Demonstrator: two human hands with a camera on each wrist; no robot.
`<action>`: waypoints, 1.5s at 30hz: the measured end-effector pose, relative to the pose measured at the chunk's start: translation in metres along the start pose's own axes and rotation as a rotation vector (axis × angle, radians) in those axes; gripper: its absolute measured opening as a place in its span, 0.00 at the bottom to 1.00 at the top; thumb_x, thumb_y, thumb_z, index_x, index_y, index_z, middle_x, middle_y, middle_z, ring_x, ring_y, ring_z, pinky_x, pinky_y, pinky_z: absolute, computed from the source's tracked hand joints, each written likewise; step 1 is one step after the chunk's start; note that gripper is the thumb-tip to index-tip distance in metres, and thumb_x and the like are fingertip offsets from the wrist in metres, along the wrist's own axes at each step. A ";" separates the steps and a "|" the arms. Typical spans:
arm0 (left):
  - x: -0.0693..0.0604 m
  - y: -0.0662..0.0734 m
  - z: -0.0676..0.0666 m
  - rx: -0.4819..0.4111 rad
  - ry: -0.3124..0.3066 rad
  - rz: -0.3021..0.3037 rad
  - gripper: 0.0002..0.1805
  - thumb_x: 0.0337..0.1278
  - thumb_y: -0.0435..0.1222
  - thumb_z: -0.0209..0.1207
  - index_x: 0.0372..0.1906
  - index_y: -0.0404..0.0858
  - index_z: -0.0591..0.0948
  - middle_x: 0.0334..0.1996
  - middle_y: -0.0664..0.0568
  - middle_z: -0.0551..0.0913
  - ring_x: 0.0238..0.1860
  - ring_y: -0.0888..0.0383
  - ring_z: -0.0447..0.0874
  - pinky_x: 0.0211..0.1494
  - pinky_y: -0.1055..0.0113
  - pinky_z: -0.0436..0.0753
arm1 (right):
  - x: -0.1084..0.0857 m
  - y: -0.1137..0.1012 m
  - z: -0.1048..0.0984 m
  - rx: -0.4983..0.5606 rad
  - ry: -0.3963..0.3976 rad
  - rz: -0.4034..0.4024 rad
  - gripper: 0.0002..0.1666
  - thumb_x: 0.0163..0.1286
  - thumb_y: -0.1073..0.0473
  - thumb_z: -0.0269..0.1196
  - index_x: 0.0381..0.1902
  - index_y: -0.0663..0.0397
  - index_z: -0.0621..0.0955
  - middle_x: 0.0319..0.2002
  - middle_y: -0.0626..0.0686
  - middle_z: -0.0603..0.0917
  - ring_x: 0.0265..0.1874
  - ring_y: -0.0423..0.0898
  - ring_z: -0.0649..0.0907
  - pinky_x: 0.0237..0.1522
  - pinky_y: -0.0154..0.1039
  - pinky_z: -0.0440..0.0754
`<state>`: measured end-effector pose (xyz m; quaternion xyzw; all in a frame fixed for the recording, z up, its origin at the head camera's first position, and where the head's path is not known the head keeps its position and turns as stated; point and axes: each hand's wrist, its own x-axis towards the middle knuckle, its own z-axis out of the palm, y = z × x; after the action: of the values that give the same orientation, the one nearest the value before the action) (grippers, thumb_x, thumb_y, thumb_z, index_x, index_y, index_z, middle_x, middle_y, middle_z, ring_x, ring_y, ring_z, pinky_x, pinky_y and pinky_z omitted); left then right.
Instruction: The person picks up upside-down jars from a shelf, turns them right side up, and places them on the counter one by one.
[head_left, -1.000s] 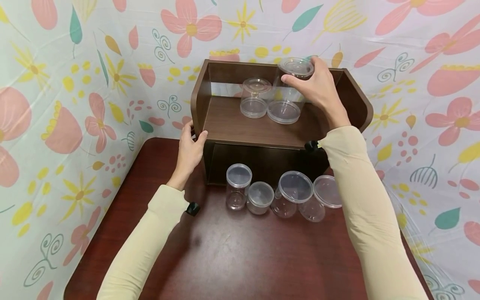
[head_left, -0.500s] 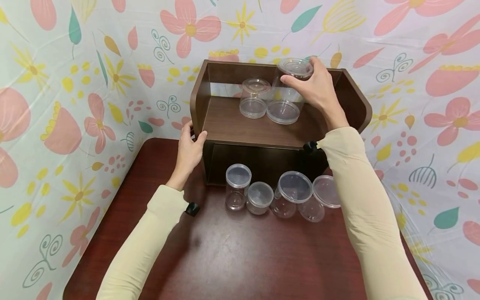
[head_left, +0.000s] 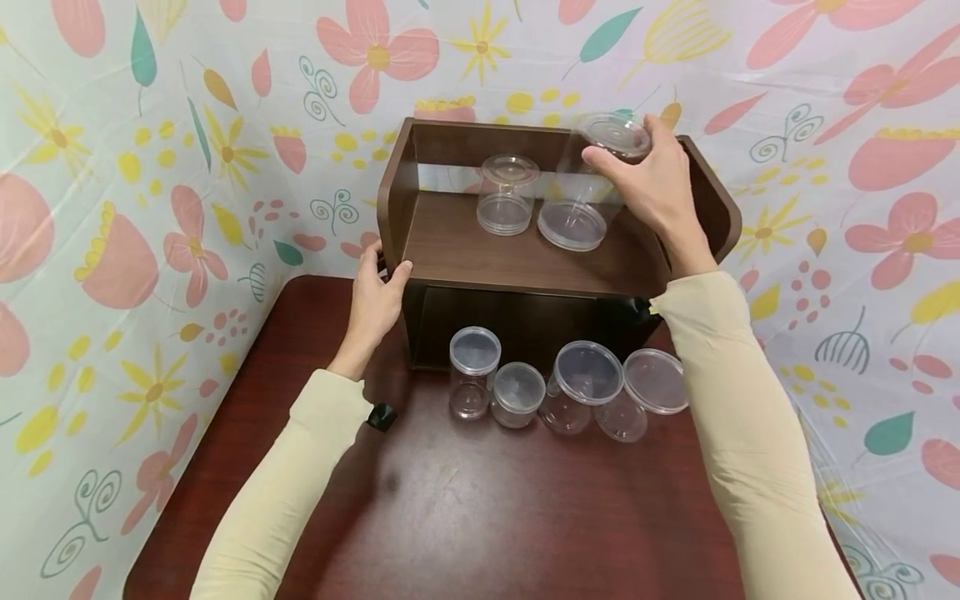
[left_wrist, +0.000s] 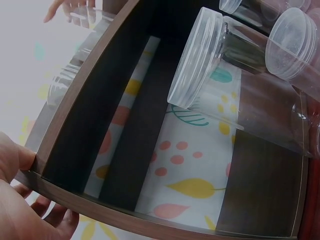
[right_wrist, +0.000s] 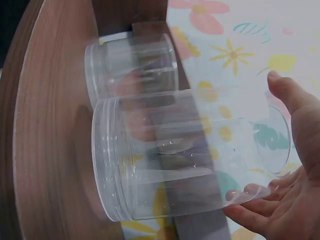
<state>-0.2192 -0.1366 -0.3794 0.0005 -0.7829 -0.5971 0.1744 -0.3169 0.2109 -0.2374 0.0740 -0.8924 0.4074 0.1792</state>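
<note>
In the head view my right hand (head_left: 662,185) holds a tall clear jar (head_left: 573,226) by its upper end, thumb in front and fingers behind. The jar's wide ringed end is down, over the upper board of the brown shelf (head_left: 480,260). Beside it on the left stands a shorter clear jar (head_left: 504,214), a narrow gap between them. In the right wrist view the fingers of my right hand (right_wrist: 306,142) lie along the tall jar (right_wrist: 170,160). My left hand (head_left: 375,307) grips the shelf's left side, thumb at the front edge; the left wrist view shows its fingers curled around the corner.
Several lidded clear jars stand in a row on the dark red table (head_left: 465,508), in front of the lower compartment, among them a slim one (head_left: 475,350) and a low one (head_left: 519,388). My right sleeve passes close to the rightmost jar (head_left: 655,381). Flowered cloth hangs behind and at both sides.
My right hand has moved slightly to the right with the tall jar, and a gap has appeared between it and the shorter jar. My left hand stays on the shelf's side.
</note>
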 end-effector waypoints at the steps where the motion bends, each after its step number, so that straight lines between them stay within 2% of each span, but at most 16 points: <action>1: 0.000 0.000 0.000 -0.001 0.000 0.001 0.28 0.75 0.35 0.58 0.74 0.31 0.67 0.66 0.35 0.71 0.68 0.40 0.72 0.67 0.49 0.76 | -0.003 0.000 -0.003 0.009 0.005 0.005 0.57 0.60 0.32 0.70 0.78 0.55 0.65 0.69 0.58 0.73 0.68 0.46 0.71 0.71 0.39 0.64; 3: 0.000 -0.001 -0.001 -0.001 0.001 0.000 0.28 0.75 0.36 0.58 0.73 0.32 0.68 0.66 0.35 0.72 0.68 0.40 0.72 0.67 0.49 0.76 | -0.010 -0.001 -0.008 0.041 0.018 0.008 0.53 0.60 0.33 0.70 0.75 0.53 0.69 0.64 0.56 0.76 0.64 0.45 0.72 0.66 0.37 0.66; 7: 0.000 -0.001 -0.003 -0.009 -0.001 0.004 0.27 0.75 0.36 0.59 0.73 0.32 0.68 0.65 0.36 0.73 0.68 0.41 0.73 0.67 0.50 0.76 | -0.024 -0.002 -0.016 0.129 0.057 0.001 0.41 0.61 0.38 0.73 0.65 0.52 0.75 0.50 0.49 0.77 0.49 0.44 0.75 0.53 0.35 0.70; 11: -0.001 -0.001 -0.005 -0.011 -0.009 0.007 0.27 0.75 0.35 0.59 0.73 0.32 0.69 0.65 0.36 0.73 0.68 0.41 0.73 0.67 0.50 0.75 | -0.039 -0.005 -0.027 0.211 0.072 0.043 0.46 0.64 0.43 0.71 0.74 0.53 0.70 0.62 0.54 0.78 0.56 0.42 0.78 0.60 0.31 0.72; 14: -0.001 0.000 -0.006 -0.011 -0.015 0.007 0.27 0.75 0.35 0.59 0.73 0.32 0.68 0.65 0.36 0.73 0.67 0.41 0.73 0.67 0.50 0.75 | -0.051 -0.006 -0.035 0.247 0.089 0.098 0.50 0.66 0.43 0.70 0.79 0.54 0.64 0.72 0.57 0.72 0.64 0.42 0.76 0.67 0.33 0.69; 16: -0.001 0.000 -0.006 -0.014 -0.016 0.009 0.28 0.74 0.35 0.59 0.73 0.32 0.68 0.65 0.35 0.73 0.67 0.41 0.73 0.67 0.49 0.75 | -0.059 -0.006 -0.040 0.293 0.106 0.126 0.50 0.67 0.45 0.69 0.80 0.54 0.62 0.74 0.58 0.70 0.66 0.43 0.75 0.68 0.33 0.70; 19: -0.001 0.001 -0.006 -0.010 -0.014 0.014 0.28 0.74 0.35 0.59 0.73 0.31 0.69 0.64 0.35 0.74 0.67 0.41 0.74 0.67 0.49 0.75 | -0.072 -0.007 -0.046 0.451 0.128 0.128 0.49 0.67 0.50 0.71 0.80 0.56 0.62 0.73 0.59 0.71 0.62 0.46 0.78 0.62 0.33 0.75; 24: -0.001 0.001 -0.007 0.002 -0.008 0.023 0.28 0.73 0.36 0.60 0.72 0.31 0.69 0.64 0.36 0.74 0.67 0.41 0.74 0.67 0.50 0.75 | -0.090 -0.007 -0.051 0.708 0.177 0.085 0.49 0.66 0.58 0.72 0.79 0.62 0.62 0.68 0.62 0.74 0.52 0.46 0.83 0.51 0.29 0.80; 28: 0.000 0.000 -0.007 0.008 -0.009 0.029 0.28 0.73 0.36 0.60 0.72 0.31 0.69 0.64 0.36 0.74 0.67 0.42 0.74 0.68 0.50 0.75 | -0.103 -0.005 -0.054 0.758 0.224 0.054 0.47 0.66 0.59 0.71 0.78 0.62 0.64 0.63 0.64 0.78 0.48 0.47 0.85 0.51 0.30 0.81; 32: 0.001 -0.001 -0.007 0.013 -0.012 0.035 0.28 0.73 0.35 0.60 0.72 0.31 0.70 0.63 0.36 0.75 0.67 0.42 0.74 0.67 0.50 0.76 | -0.115 -0.001 -0.055 0.784 0.253 0.035 0.47 0.67 0.58 0.70 0.79 0.62 0.62 0.70 0.65 0.73 0.51 0.50 0.85 0.54 0.32 0.81; 35: 0.001 -0.001 -0.007 0.014 -0.016 0.035 0.28 0.73 0.35 0.60 0.71 0.31 0.70 0.63 0.36 0.75 0.66 0.42 0.75 0.67 0.50 0.76 | -0.122 0.003 -0.052 0.828 0.287 0.017 0.47 0.67 0.59 0.69 0.78 0.64 0.62 0.70 0.67 0.71 0.54 0.52 0.85 0.52 0.33 0.83; 39: 0.001 -0.001 -0.007 0.016 -0.018 0.032 0.27 0.73 0.36 0.60 0.71 0.31 0.70 0.63 0.35 0.75 0.66 0.42 0.75 0.67 0.50 0.76 | -0.132 0.007 -0.047 0.887 0.338 0.000 0.46 0.66 0.60 0.68 0.77 0.67 0.63 0.65 0.69 0.75 0.54 0.55 0.85 0.51 0.36 0.85; 45: 0.002 0.000 -0.007 0.014 -0.019 0.020 0.27 0.73 0.36 0.60 0.71 0.31 0.71 0.62 0.36 0.76 0.66 0.43 0.75 0.67 0.51 0.76 | -0.148 0.010 -0.034 0.963 0.390 -0.015 0.43 0.66 0.61 0.66 0.75 0.71 0.64 0.58 0.66 0.77 0.52 0.57 0.84 0.50 0.38 0.85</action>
<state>-0.2189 -0.1431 -0.3774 -0.0117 -0.7886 -0.5900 0.1727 -0.1739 0.2414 -0.2799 0.0771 -0.5532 0.7768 0.2907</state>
